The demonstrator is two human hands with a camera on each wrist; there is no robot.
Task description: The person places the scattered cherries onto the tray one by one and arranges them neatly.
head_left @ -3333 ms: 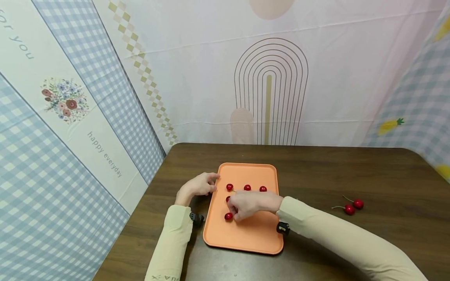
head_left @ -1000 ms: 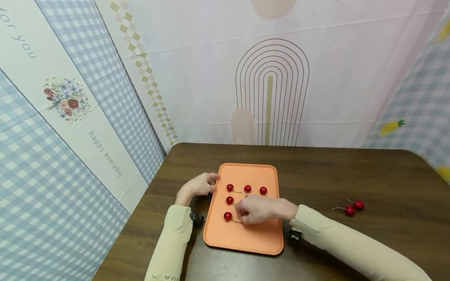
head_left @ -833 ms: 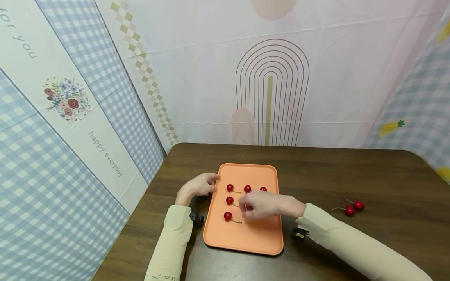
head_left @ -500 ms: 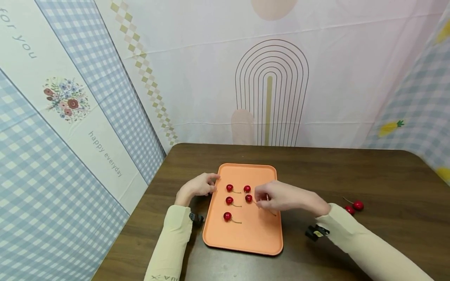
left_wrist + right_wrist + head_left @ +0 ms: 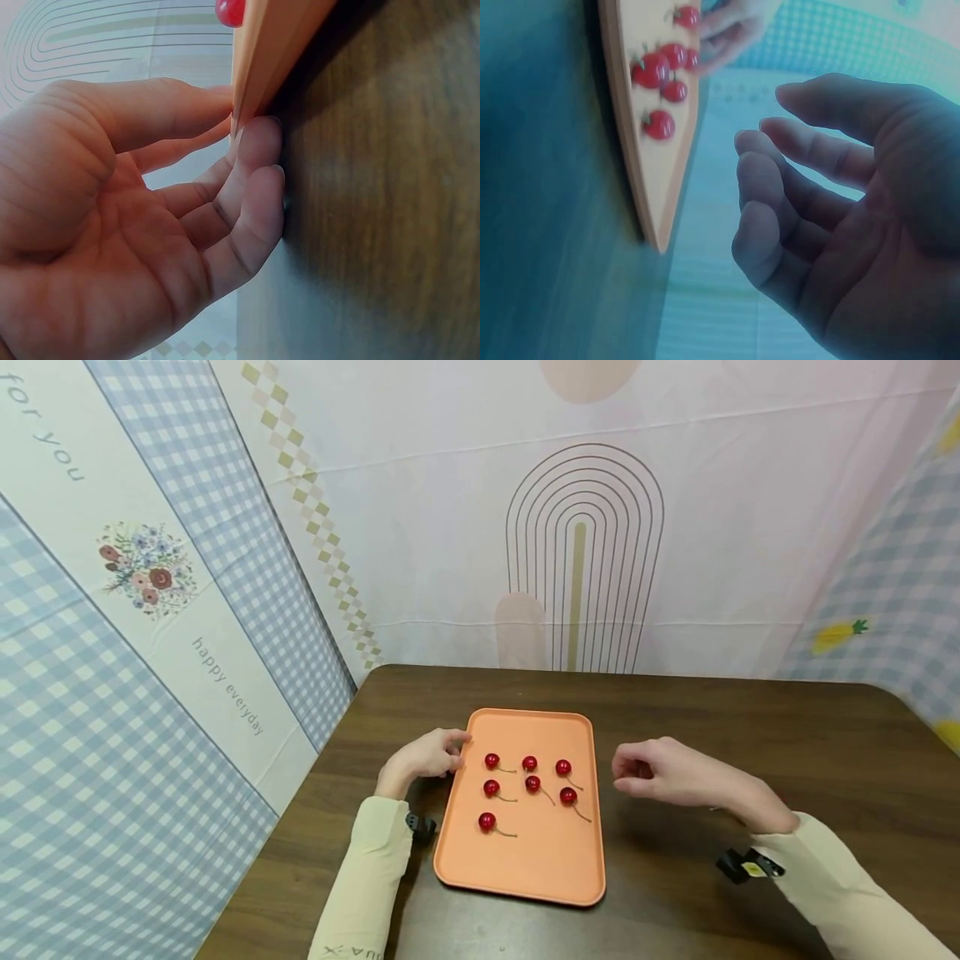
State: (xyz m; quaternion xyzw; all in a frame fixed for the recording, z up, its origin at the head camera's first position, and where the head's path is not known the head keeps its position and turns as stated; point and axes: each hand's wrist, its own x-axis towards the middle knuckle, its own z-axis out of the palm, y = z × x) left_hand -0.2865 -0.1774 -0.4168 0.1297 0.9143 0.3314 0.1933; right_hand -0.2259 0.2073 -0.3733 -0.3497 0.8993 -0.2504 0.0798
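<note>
An orange tray [image 5: 525, 868] holds several red cherries with stems. Three stand in a left column, the nearest cherry [image 5: 487, 822] lying lowest. Two more sit in a middle column, including one cherry [image 5: 532, 784], and two on the right, including another cherry [image 5: 567, 797]. My left hand [image 5: 429, 754] grips the tray's left rim; in the left wrist view its thumb is at the rim and curled fingers [image 5: 259, 214] lie against the outer wall. Beyond the tray's right side, my right hand [image 5: 671, 774] hovers over the table, fingers loosely curled, with nothing between thumb and fingers.
The dark wooden table [image 5: 450, 689] extends around the tray, widest on the right. Two loose cherries seen earlier on the right are now hidden behind the right hand and wrist. A patterned cloth [image 5: 420, 527] hangs behind the table.
My right hand has moved from the tray's left cherries, across the right-hand ones, off the tray to the right. Cherries in the middle and right columns are now uncovered. The left hand stays put.
</note>
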